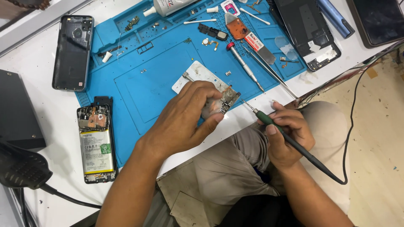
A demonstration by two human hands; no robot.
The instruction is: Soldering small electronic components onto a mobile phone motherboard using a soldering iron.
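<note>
Our right hand (288, 136) has a closed pen grip on the soldering iron (294, 143), tip aimed at the small circuit board (225, 103) and just short of it. Our left hand (189, 115) pinches that board shut between thumb and fingers, pressing it on the metal plate (198, 73) to steady it. Past the grip: screwdriver (244, 63), tweezers (269, 69), blue mat (147, 84). Left of the grip: opened phone (96, 143).

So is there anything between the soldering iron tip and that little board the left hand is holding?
Nothing visible. The soldering iron in the right hand points its tip across a bare gap at the small board pinched by the left hand.
</note>
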